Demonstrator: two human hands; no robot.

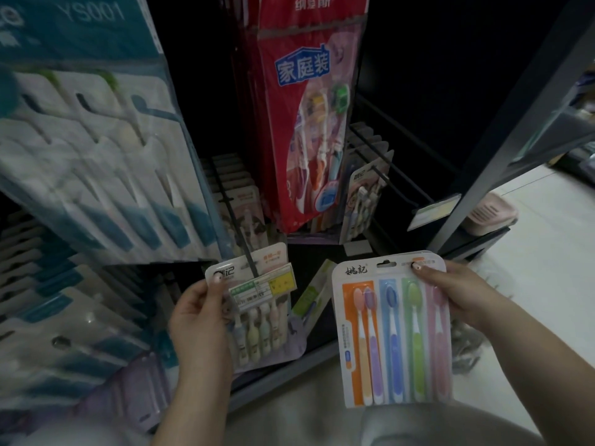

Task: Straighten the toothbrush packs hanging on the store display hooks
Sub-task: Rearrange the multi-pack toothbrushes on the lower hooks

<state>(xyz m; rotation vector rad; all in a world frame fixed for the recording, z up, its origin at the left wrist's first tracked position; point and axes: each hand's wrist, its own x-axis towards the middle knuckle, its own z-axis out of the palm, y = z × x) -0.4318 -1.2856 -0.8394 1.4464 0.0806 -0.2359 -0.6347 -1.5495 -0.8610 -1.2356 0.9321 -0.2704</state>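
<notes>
Gripping a multicoloured toothbrush pack (393, 329) by its upper right corner, the right hand (450, 294) is seen with the thumb pressed on the card face near the hang slot and the fingers curled behind, so that the pack is held free of any hook and tilted slightly, its top edge turned toward the display. It is held high on the card, presumably so that the slot can be steered onto a hook. The left hand (201, 320) is closed on the top left corner of a smaller pastel toothbrush pack (257, 317), thumb on the front and fingers behind; this pack is hung on a black display hook (248, 252) that passes through its top, with a price tag (262, 289) lying across its front at the hook's end. The pack is apparently pinched there to be steadied or squared up on the hook, though whether it is being slid forward or back cannot be told from a single blurred view. Behind it, further packs of the same kind (238, 194) are strung along the same hook. Above, a red family pack (309, 123) is hung, and to the left large blue-and-white packs (96, 140) are displayed, heavily blurred. To the right, bare hooks (402, 169) are left unfilled, where the loose pack may belong.
</notes>
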